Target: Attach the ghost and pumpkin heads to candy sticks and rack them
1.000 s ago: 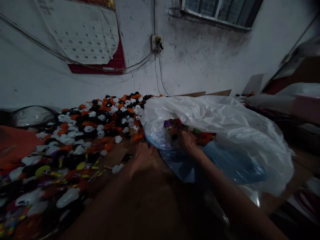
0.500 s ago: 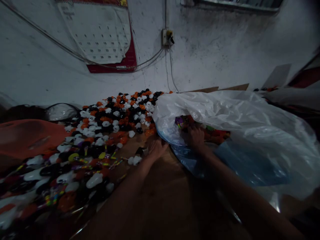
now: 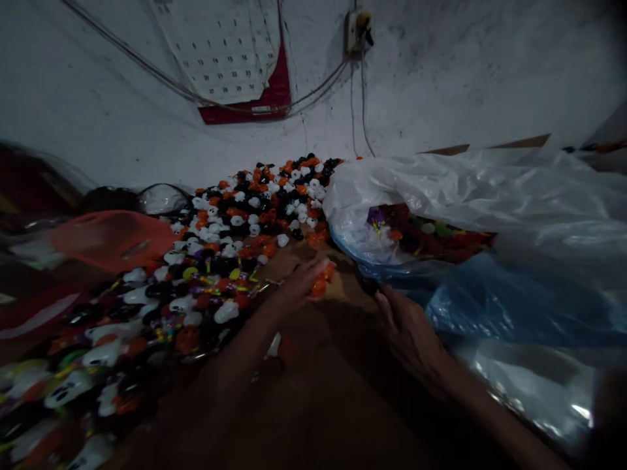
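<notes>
My left hand (image 3: 302, 282) is low over the brown table (image 3: 323, 339), its fingers beside a few small orange pieces (image 3: 321, 282); whether it grips one is hard to see. Near the blue edge of a large clear plastic bag (image 3: 519, 189), my right hand (image 3: 409, 326) has its fingers bent around something dark that I cannot make out. Inside the bag's mouth lie purple, red and green items (image 3: 435, 232). A big pile of small white, black and orange figures (image 3: 255, 209) spreads to the left.
An orange mesh bag (image 3: 115, 238) lies at the left. Beads and larger ghost-shaped pieces (image 3: 68, 388) cover the near left. Behind stands a wall with a calendar (image 3: 230, 52) and a socket with cables (image 3: 359, 32). Blue plastic (image 3: 529, 300) lies at the right.
My right hand has come out of the bag's mouth and moved down toward me. Orange pieces now show on the table by my left hand. The view has shifted left and downward.
</notes>
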`<state>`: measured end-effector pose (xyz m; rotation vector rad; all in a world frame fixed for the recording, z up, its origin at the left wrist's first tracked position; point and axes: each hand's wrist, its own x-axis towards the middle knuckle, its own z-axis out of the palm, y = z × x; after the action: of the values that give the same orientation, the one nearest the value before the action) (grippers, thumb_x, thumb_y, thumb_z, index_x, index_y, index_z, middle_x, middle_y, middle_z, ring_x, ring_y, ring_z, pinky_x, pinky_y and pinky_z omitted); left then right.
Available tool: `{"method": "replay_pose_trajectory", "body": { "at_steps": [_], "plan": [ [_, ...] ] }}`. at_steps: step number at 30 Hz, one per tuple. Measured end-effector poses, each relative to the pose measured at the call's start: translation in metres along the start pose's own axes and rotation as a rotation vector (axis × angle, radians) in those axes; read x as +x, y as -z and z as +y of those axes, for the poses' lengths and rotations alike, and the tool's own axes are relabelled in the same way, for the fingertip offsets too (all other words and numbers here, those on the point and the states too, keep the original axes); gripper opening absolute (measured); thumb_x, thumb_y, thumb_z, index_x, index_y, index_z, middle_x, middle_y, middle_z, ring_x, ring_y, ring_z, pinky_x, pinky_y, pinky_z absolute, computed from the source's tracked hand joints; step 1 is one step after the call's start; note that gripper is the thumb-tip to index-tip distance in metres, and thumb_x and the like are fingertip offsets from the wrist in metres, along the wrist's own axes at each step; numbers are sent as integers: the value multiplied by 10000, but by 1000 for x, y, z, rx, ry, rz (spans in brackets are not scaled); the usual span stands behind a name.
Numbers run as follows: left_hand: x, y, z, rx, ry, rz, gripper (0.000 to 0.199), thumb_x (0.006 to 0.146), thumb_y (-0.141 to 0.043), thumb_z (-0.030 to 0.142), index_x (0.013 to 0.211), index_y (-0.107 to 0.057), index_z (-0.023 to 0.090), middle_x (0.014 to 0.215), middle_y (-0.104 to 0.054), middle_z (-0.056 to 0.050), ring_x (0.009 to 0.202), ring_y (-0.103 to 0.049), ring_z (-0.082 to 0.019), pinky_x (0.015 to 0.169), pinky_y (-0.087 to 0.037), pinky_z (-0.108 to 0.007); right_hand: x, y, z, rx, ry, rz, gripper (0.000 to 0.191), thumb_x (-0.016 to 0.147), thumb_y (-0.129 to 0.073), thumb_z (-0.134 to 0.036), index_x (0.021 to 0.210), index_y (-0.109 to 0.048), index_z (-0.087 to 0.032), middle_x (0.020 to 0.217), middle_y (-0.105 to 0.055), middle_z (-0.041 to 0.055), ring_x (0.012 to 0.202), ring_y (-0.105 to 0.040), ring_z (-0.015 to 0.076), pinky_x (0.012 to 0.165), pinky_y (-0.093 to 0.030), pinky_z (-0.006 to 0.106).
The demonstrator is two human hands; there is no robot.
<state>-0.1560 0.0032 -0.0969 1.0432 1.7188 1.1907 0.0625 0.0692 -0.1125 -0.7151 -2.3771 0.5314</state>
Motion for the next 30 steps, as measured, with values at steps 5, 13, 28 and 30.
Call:
{"method": "replay_pose_trajectory", "body": {
  "at_steps": [5, 13, 28, 30],
  "plan": [
    [-38, -13, 0, -612, 153, -208, 440, 816, -480, 573, 1027, -523, 190, 634, -473, 29, 359, -362, -45, 321, -179, -136, -3, -4, -21, 89, 35, -40, 275, 963, -300, -301, 893, -533, -173, 780, -610, 63, 660, -564, 171, 610, -376, 286],
    [-49, -31, 0, -772, 202, -308, 297, 874, -463, 431, 955, -537, 154, 654, -508, 17, 343, -358, -32, 315, -196, -150, -24, 3, -21, 275, -74, -39, 188, 923, -406, -288, 943, -544, -162, 820, -603, 47, 703, -558, 147, 628, -405, 251],
    [-59, -54, -8, -687, 251, -73, 409, 801, -567, 515, 974, -537, 146, 754, -553, -4, 425, -432, -31, 322, -238, -132, -35, 4, -26, 284, -104, -32, 218, 942, -374, -297, 909, -558, -183, 775, -599, 29, 653, -547, 144, 607, -386, 249],
    [-59, -53, -13, -698, 213, -87, 397, 799, -584, 501, 957, -541, 140, 769, -555, -9, 449, -438, -31, 342, -258, -132, -34, 8, -20, 278, -90, -41, 248, 948, -368, -307, 852, -557, -178, 757, -585, 29, 658, -534, 146, 612, -380, 254]
  ]
}}
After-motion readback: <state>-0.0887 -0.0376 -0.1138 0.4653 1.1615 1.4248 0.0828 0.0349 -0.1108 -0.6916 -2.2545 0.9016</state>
